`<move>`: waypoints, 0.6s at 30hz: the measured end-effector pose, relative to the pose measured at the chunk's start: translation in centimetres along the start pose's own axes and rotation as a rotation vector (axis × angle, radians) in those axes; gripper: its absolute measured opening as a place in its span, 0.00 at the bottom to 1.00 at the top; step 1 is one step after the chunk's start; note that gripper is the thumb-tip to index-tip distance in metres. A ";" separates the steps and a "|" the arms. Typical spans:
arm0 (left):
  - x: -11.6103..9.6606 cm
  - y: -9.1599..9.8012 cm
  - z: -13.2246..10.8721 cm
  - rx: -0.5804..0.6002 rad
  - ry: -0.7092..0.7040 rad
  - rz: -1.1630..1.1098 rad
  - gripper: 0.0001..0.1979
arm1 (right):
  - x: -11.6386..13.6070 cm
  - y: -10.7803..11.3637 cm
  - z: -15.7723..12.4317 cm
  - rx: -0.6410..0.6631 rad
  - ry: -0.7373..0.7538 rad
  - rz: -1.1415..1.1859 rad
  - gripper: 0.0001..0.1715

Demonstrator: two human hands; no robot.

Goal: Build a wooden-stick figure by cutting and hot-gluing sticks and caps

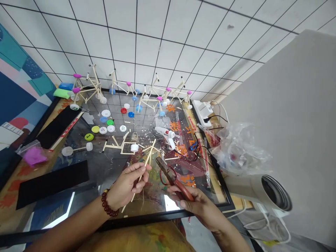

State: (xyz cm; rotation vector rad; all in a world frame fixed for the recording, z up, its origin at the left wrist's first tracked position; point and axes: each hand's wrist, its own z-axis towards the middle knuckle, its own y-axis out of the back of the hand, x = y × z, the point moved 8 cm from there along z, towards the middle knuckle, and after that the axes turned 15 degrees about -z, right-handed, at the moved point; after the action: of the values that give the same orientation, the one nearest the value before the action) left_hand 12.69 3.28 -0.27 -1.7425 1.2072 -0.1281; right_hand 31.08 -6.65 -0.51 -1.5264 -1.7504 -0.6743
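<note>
My left hand (pixel 132 180) is closed around a thin pale wooden stick (pixel 150 154), its upper end slanting away from me over the dark glass tabletop. Pliers (pixel 165 170) with rusty jaws and red handles are gripped in my right hand (pixel 190 199). Their jaws point up and left, just to the right of the stick and apart from it. Beyond my left hand lies a flat frame of glued sticks (pixel 122 144) with a white bottle cap (pixel 134 148) at its right end. A white glue gun (pixel 166 134) rests on its side past the pliers.
Along the back stand several stick models (pixel 91 84) with pink and blue round parts. Loose bottle caps (pixel 110 122) lie mid-left, near black strips (pixel 54 183). At right are a power strip (pixel 202 111), cables, clear plastic bags (pixel 238 150) and a large roll (pixel 258 190).
</note>
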 end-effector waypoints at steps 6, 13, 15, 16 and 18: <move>0.3 -0.5 0.1 -0.003 -0.001 0.049 0.19 | 0.9 0.1 0.0 0.003 0.053 -0.124 0.31; 0.6 -1.2 0.2 0.034 0.002 0.173 0.19 | 2.1 0.1 0.1 -0.041 0.186 -0.376 0.26; 0.6 -1.2 0.2 0.040 0.008 0.207 0.19 | 2.2 0.1 0.1 -0.050 0.212 -0.428 0.26; 0.7 -1.1 0.2 0.043 0.016 0.225 0.19 | 2.2 0.1 0.2 -0.059 0.225 -0.462 0.26; 0.7 -1.0 0.2 0.048 0.023 0.263 0.20 | 2.2 0.2 0.2 -0.077 0.254 -0.556 0.25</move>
State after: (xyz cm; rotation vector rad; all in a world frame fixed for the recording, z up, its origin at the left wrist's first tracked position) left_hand 13.82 2.85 0.10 -1.5297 1.4264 -0.0208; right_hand 31.11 -5.09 1.09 -0.9379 -1.9703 -1.1636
